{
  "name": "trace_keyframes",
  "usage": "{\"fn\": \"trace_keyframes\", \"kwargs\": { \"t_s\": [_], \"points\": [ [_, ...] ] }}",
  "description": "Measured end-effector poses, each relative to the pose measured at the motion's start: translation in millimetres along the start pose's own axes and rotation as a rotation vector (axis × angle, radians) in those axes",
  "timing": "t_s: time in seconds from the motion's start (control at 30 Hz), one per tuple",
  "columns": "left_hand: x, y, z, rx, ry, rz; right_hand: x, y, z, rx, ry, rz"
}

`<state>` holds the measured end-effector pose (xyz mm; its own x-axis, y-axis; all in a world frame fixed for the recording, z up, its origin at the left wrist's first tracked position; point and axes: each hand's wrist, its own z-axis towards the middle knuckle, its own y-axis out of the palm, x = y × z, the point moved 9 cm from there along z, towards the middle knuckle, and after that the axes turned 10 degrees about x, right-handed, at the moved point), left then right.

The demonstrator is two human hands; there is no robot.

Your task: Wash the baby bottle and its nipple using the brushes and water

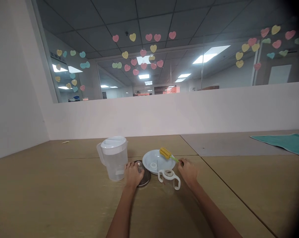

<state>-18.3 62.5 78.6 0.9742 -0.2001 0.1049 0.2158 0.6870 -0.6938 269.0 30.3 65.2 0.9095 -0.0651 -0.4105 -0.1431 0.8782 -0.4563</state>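
My right hand (188, 172) is closed around the green handle of a bottle brush (165, 153). The brush's yellow sponge head lies over the right rim of a white bowl (147, 159). A small white ring-shaped part (153, 166) is inside the bowl. In front of the bowl, a clear bottle (168, 185) with two white side handles stands upright, its mouth uncovered. My left hand (132, 174) is over the left side of a round metal dish (146, 178), fingers curled; whatever they grip is hard to make out.
A clear plastic pitcher (115, 162) with a white lid stands close to my left hand. A teal cloth (285, 141) lies at the far right of the table (65, 191). Behind it rises a white wall (151, 115) below a window with heart-shaped notes.
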Motion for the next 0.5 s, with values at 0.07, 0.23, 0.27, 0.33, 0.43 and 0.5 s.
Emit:
{"fn": "trace_keyframes", "kwargs": {
  "t_s": [0.07, 0.23, 0.27, 0.33, 0.43, 0.5],
  "points": [
    [2, 4.8, -3, -0.032, 0.038, 0.01, 1, 0, 0, -0.023, 0.014, -0.014],
    [12, -1.6, -2, 0.001, 0.091, -0.045, 3, -1, 0, -0.045, 0.055, -0.026],
    [14, -6.9, 1, 0.032, 0.075, -0.075, 3, -2, 1, -0.042, 0.055, -0.024],
    [22, -15.2, 8, 0.074, 0.057, -0.145, 3, -2, 1, -0.037, 0.051, -0.02],
    [47, -8.9, 16, 0.006, 0.152, -0.227, 3, 0, 0, -0.035, 0.038, -0.018],
    [61, 11.1, 19, -0.137, 0.214, -0.216, 2, 2, 0, -0.034, 0.021, -0.018]
  ]
}}
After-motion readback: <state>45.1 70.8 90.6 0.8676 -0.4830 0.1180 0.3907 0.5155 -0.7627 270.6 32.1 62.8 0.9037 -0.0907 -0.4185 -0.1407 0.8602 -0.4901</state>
